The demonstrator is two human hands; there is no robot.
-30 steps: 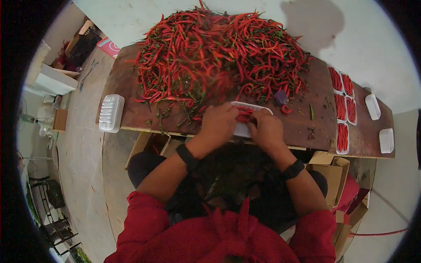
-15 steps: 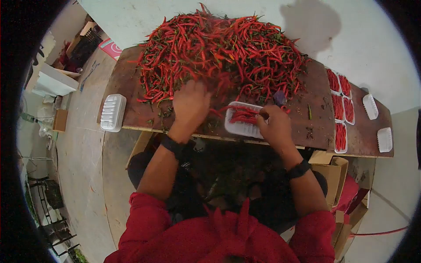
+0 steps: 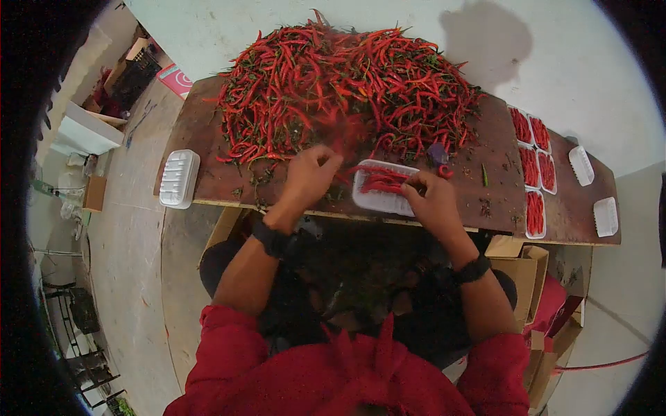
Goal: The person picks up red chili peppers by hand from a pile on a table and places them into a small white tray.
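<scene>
My left hand (image 3: 312, 173) is at the front edge of the big pile of red chilies (image 3: 277, 90), thumb and fingertips pressed together; whatever they pinch is too small or blurred to make out. At the front edge of the table lies a white tray (image 3: 378, 201) with several red chilies (image 3: 381, 179) lengthwise in it. The fingers of my right hand (image 3: 427, 194) are closed at the right end of these chilies, over the tray's right side. A dark purple object (image 3: 438, 154) and a curled chili (image 3: 445, 171) lie just behind my right hand.
Several filled chili trays (image 3: 529, 166) stand on the right of the brown table (image 3: 499, 139). Two white trays (image 3: 581, 165) (image 3: 605, 216) are farther right. Stacked white trays (image 3: 179, 179) sit at the left edge. Cardboard boxes (image 3: 517, 277) stand below the table at the right.
My left hand has drawn back from the pile, slightly toward me and to the right, its fingers now pinched. My right hand remains at the tray, its fingers slightly shifted left.
</scene>
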